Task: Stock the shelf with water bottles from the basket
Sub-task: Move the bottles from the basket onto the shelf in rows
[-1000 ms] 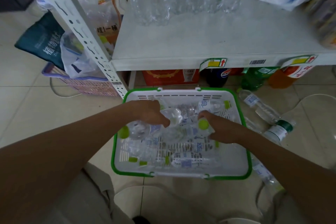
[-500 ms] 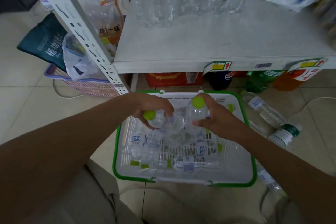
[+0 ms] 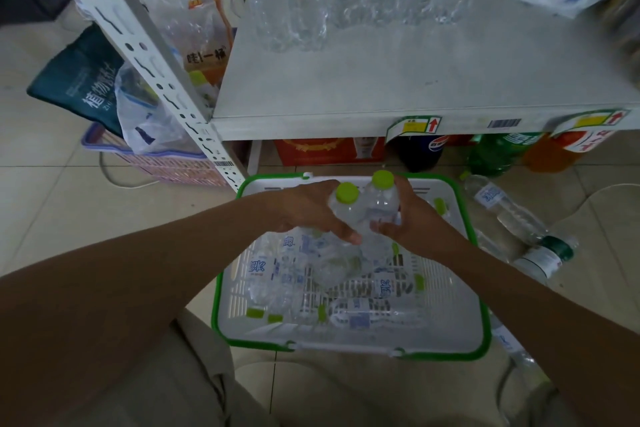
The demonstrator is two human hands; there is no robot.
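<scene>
As they rise from the basket [image 3: 450,322], bottles [image 3: 380,199]: one in left hand [image 3: 304,210], one in right hand [image 3: 414,220], fingers curled round each.
Shelf [image 3: 415,80]: next stop, likely.

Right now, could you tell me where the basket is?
Head view, centre: the basket sits on the floor before the shelf, loose bottles lying to its right.

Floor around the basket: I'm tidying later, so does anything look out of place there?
Yes. Several bottles lie on their sides on the tiles right of the basket, loose, neither shelved nor in it.
</scene>
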